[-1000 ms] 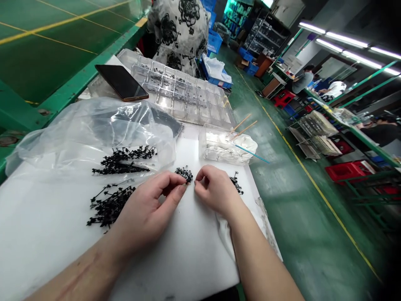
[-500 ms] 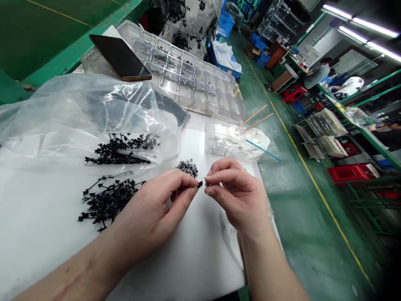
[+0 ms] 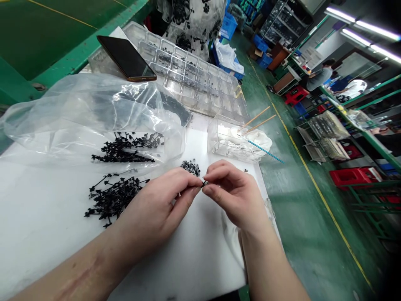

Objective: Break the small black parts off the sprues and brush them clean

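Observation:
Between the fingertips of my left hand [image 3: 169, 196], closed in a pinch, is a small black plastic part [image 3: 204, 183]. My right hand [image 3: 238, 194] meets it from the other side, thumb and forefinger pinched at the part's end; whatever tiny piece they hold is mostly hidden. Just beyond my fingertips lies a heap of small dark and silvery ring-like pieces [image 3: 191, 168]. Left of my left hand, black branching plastic pieces [image 3: 112, 200] are piled on the white tabletop [image 3: 46, 209]. More black pieces [image 3: 128, 149] lie at the clear plastic bag [image 3: 84, 100].
A phone [image 3: 127, 58] leans at the edge of a clear compartment tray [image 3: 200, 83] holding small parts. A clear box [image 3: 216, 144] contains white material, two wooden sticks and a blue stick [image 3: 266, 151]. One tiny black piece [image 3: 246, 170] lies near the right table edge. A person in patterned clothing [image 3: 196, 25] is opposite.
My two hands have come together: the gap between their fingertips has closed, and the right fingertips now touch the black part. The view has shifted slightly.

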Tool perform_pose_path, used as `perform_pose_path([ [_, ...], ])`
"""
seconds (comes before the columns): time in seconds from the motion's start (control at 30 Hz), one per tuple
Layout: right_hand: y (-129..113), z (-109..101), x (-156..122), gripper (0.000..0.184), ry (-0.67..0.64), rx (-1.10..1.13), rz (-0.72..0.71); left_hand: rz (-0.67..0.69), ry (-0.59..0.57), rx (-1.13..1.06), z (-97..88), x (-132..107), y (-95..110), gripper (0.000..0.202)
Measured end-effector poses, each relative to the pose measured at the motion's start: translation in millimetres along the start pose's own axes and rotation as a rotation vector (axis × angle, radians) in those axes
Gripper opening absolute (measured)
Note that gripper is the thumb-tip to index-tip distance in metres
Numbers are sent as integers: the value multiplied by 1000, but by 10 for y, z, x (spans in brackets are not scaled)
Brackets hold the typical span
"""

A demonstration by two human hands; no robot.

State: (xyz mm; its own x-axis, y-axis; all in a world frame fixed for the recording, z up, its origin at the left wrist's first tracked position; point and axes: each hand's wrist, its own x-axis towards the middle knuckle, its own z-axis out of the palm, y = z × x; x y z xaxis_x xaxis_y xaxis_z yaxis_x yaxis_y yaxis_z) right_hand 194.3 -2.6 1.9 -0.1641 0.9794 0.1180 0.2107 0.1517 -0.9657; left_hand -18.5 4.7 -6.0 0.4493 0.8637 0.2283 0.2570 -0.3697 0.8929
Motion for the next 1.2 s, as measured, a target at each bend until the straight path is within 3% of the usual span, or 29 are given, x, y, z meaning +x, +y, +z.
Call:
perform_pose_path([
  [0.07, -4, -13, 7, 15, -64, 32, 90, 27, 3, 18, -4, -8, -15, 20],
  [0.17, -13, -14, 1, 9, -94, 30, 84, 45, 12, 43, 0, -18, -24, 21],
  [0.3, -28, 4, -24, 8, -34, 6, -11, -15, 36, 88, 6, -28, -24, 16],
  [0.47, -54, -10, -24, 10, 76, 96, -82, -77, -66, 37, -21, -14, -21, 14],
  [0.57, -56, -23, -7, 11, 104, 144, -85, -100, -66, -30, -42, 5, 8, 19],
  [0.83, 26, 16, -1, 10, -10, 199, -46, -239, 8, -219, -78, 7, 60, 19],
  [0.97, 17, 41, -1, 12, -56, 108, -39, -279, 32, -299, -75, -19, 23, 18],
  [1.2, -10, 124, 44, 15, -171, -114, -170, -291, -23, -304, -77, -18, 13, 23],
])
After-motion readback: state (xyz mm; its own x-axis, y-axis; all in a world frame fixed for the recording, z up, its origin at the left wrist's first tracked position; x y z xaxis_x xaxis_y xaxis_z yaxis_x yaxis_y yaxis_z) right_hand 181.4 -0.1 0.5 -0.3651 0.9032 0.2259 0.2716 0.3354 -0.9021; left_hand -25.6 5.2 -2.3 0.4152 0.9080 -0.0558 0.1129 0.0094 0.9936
